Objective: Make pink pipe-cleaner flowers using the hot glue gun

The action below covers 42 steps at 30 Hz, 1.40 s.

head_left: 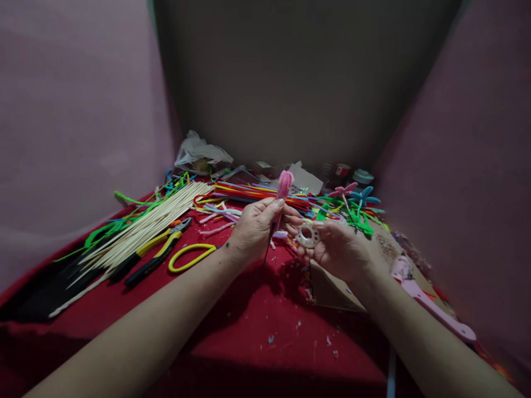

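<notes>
My left hand [257, 224] is closed, thumb and fingers pinching a fuzzy pink pipe-cleaner bud [285, 184] just below its head. The bud stands upright, and a thin dark stem runs down beneath the hand. My right hand [346, 251], palm turned up, grips a pale ring-shaped spool [310, 244] with a large centre opening and small holes around it. The fingers of both hands come close together between the bud and the spool; whether tape runs between them I cannot tell.
On the red cloth [249, 315] at left lie wooden sticks [153, 221], black-and-yellow pliers [166, 251] and a yellow scissor handle [191, 265]. Behind are colourful pipe cleaners [249, 190] and a plastic bag [201, 152]. A pink glue gun [431, 304] and pipe-cleaner flowers [363, 196] are at right.
</notes>
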Tool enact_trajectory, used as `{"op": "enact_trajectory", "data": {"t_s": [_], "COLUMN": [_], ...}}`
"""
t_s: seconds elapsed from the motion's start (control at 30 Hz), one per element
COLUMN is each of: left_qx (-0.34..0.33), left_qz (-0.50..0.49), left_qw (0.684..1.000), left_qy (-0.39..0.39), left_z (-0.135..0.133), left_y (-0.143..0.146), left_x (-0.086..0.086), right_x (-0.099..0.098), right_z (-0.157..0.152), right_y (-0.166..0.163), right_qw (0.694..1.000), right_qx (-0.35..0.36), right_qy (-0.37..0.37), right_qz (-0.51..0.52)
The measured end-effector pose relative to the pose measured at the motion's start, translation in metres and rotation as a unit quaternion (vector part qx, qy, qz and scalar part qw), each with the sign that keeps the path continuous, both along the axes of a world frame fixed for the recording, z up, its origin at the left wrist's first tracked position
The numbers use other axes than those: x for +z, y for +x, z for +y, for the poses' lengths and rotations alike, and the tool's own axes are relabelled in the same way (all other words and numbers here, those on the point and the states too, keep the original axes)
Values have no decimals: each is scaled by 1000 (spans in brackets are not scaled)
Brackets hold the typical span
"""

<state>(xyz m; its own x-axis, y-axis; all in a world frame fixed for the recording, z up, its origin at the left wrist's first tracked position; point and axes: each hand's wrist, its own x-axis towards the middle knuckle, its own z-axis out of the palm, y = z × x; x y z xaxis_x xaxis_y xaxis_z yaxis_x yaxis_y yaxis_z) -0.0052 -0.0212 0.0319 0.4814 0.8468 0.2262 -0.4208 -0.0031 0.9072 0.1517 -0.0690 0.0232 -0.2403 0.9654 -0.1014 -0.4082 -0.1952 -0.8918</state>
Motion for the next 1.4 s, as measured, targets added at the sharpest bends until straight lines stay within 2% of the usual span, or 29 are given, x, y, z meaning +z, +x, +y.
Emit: {"op": "enact_trajectory", "data": {"t_s": [0.2, 0.37, 0.47, 0.53, 0.67, 0.8, 0.93, 1.07, 1.27, 1.4], "left_qx": [-20, -31, -30, -42, -84, -94, -100, -95, -89, -86], "left_qz": [-18, -26, -26, -23, 1, 24, 35, 40, 22, 21], "left_qw": [999, 991, 988, 991, 996, 995, 992, 993, 995, 996], "left_qy": [-47, -126, -146, -122, -32, 37, 62, 62, 26, -23], "left_z": [3, 2, 2, 1, 0, -1, 0, 1, 4, 1], "left_y": [-2, 0, 2, 2, 0, -4, -7, -7, -1, 3], "left_x": [0, 4, 3, 1, -1, 1, 2, 2, -6, -7], "right_x": [1, -2, -4, -3, 1, 0, -3, -3, -6, -4], "right_z": [-1, 0, 0, -2, -6, -7, -7, -7, -5, -7], "right_y": [2, 7, 8, 8, 8, 5, 3, 5, 8, 13], "right_qw": [999, 988, 981, 987, 996, 993, 993, 995, 991, 969], "right_qx": [12, 7, -21, -16, 56, 108, 103, 77, -71, -115], "right_qy": [28, 98, 120, 94, -3, -30, -58, -59, 36, 102], "right_qz": [-15, -119, -149, -128, -62, -33, -10, -20, -109, -194]}}
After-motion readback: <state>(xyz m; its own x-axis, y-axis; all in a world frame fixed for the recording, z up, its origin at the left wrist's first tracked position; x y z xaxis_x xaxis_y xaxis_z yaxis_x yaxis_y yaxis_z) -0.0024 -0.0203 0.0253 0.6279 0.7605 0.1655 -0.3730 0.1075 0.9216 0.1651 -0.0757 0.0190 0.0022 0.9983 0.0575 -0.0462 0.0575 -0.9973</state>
